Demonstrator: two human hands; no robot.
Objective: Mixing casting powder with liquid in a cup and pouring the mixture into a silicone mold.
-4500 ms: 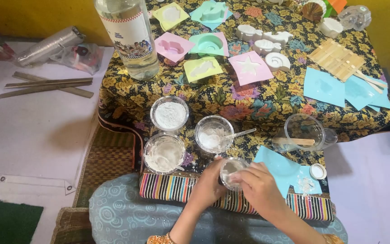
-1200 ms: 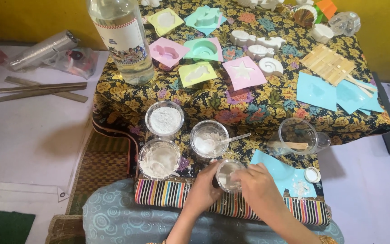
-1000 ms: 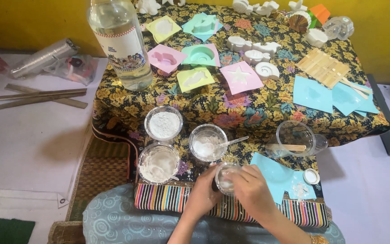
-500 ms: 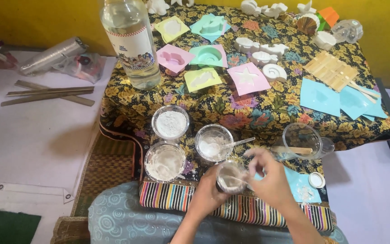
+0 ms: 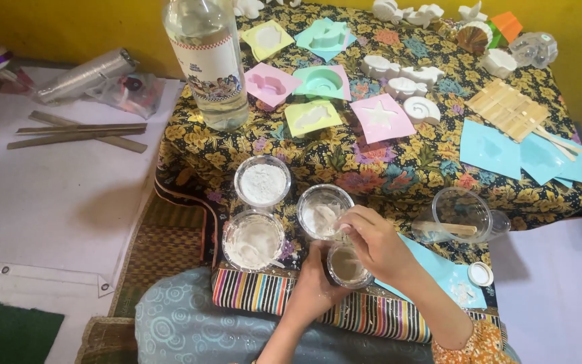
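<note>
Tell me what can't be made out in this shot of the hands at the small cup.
Head view:
- Tool in the right hand: covered by its fingers, so its kind is unclear.
- Small cup: lower side hidden by the left hand; contents look pale, too small to tell apart.
- Tall clear bottle: top cut off by the upper edge.
- White figures at the back: partly cut off.

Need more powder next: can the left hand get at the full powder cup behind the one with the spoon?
Probably yes, once freed. The left hand is holding the small cup; the full powder cup stands open just beyond the spoon cup, nothing covering it.
</note>
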